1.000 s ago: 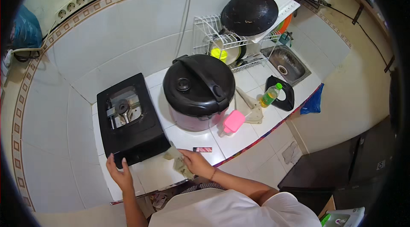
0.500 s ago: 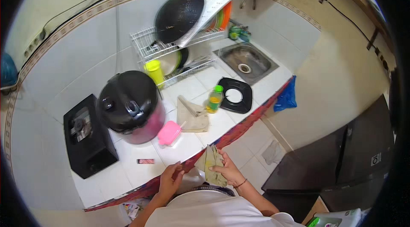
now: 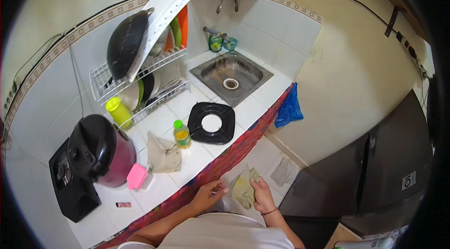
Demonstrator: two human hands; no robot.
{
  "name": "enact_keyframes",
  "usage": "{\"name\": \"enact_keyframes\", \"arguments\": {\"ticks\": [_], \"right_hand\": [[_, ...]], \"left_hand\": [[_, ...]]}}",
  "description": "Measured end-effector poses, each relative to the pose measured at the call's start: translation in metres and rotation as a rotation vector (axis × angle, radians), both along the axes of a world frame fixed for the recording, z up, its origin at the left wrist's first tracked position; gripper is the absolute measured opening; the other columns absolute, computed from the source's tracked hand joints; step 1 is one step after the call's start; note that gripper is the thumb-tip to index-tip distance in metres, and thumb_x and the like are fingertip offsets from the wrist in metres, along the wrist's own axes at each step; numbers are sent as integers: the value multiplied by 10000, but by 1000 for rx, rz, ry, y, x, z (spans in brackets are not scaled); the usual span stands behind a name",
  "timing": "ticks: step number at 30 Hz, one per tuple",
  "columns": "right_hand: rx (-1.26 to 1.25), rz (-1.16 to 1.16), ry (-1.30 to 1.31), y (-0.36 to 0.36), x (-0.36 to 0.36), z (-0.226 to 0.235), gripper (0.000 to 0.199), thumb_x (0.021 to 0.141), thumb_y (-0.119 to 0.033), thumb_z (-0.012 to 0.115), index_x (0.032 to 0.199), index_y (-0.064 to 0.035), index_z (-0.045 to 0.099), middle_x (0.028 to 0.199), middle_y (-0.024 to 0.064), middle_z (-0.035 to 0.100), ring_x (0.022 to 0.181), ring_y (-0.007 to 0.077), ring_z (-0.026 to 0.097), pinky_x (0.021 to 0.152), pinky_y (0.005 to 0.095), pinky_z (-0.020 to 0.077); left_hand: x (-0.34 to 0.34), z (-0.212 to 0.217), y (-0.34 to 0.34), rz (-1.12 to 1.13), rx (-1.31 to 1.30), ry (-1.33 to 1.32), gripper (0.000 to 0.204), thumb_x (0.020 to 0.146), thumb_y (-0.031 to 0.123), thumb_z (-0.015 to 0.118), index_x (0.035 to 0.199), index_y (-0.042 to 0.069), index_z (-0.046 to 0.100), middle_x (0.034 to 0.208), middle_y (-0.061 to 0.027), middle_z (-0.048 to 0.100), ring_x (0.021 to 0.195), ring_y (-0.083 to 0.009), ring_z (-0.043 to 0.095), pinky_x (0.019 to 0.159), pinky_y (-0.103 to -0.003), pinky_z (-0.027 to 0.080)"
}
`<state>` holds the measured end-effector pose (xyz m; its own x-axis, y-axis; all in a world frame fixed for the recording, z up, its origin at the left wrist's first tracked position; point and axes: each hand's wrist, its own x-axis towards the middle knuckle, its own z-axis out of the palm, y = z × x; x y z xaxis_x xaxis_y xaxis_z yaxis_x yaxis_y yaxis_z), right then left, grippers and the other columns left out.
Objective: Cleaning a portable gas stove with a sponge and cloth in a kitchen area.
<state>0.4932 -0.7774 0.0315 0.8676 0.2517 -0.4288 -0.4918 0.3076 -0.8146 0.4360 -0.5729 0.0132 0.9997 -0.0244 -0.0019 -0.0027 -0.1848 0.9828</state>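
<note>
Both forearms are coming up from the bottom edge, bent in close to the body. The left hand [image 3: 209, 192] is sitting just off the front edge of the counter [image 3: 187, 167], fingers curled loosely, and I honestly can't tell if it's gripping anything. The right hand [image 3: 262, 193] is pinching the right side of a crumpled yellowish cloth [image 3: 243, 187], thumb on top, with a thin band showing on that wrist.

The counter is white tile with a red patterned fabric trim [image 3: 243, 139] hanging along its front edge. Toward the far right corner there's a steel sink [image 3: 231, 74]; near the front edge a black stove ring [image 3: 212, 123], a small bottle with a green cap [image 3: 181, 134] and a beige rag [image 3: 163, 153] lying flat. At the left end a black rice cooker [image 3: 96, 148] is sitting beside a black single burner [image 3: 70, 185], with a pink sponge [image 3: 137, 176] just in front. A white dish rack [image 3: 140, 78] is standing along the back wall. A blue plastic bag [image 3: 289, 108] is hanging off the counter's right end.

The cloth is hanging between the two hands, out past the counter's front edge and over the tiled floor, the left hand just beside it.
</note>
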Motion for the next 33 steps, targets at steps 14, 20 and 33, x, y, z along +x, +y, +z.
{"name": "enact_keyframes", "arguments": {"ticks": [14, 20, 33], "right_hand": [[-21, 429, -143, 5, 210, 26, 268, 956, -88, 490, 1218, -35, 517, 1145, 39, 594, 986, 97, 562, 871, 240, 446], [56, 295, -2, -23, 314, 0, 353, 912, -44, 517, 1266, -38, 511, 1114, 50, 623, 979, 143, 595, 845, 276, 478], [-327, 683, -1467, 172, 635, 99, 278, 908, -216, 566, 1082, 0, 582, 979, 144, 648, 969, 284, 595, 856, 367, 459]], "left_hand": [[229, 15, -32, 62, -600, 385, 421, 884, 276, 649, 1185, 4, 536, 1070, -68, 602, 937, -161, 590, 794, -314, 507], [290, 56, -32, 277, -446, 571, 337, 929, 300, 579, 1115, 19, 588, 929, -44, 632, 830, -120, 591, 708, -309, 506], [430, 30, -27, 860, -633, 40, 315, 935, 225, 568, 1143, -11, 550, 1017, -76, 636, 906, -173, 600, 790, -309, 486]]}}
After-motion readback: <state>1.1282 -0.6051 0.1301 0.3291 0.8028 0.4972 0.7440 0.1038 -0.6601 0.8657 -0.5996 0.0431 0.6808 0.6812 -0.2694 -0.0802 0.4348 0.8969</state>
